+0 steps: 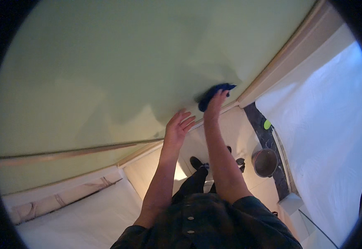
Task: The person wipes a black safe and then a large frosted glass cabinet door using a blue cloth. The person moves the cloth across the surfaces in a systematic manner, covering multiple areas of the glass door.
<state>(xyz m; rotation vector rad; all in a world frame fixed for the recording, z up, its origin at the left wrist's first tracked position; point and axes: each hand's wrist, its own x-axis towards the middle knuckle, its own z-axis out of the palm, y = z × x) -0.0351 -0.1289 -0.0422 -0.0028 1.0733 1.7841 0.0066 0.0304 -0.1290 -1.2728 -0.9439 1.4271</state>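
A broad pale green wall (112,77) fills the upper part of the view. My right hand (215,104) presses a dark blue cloth (210,97) to the wall near its lower right corner, the cloth bunched under the fingers. Just to the left, my left hand (178,124) is held up by the wall with its fingers spread and nothing in it; whether it touches the surface I cannot tell. Both hands cast shadows on the green surface.
Beside my feet a round bucket (265,162) stands on the floor near a dark strip (259,129) with a bright green item (267,124) on it. Translucent plastic sheeting (317,130) covers the right side. White sheeting (87,214) lies at the lower left. Trim (280,59) borders the wall.
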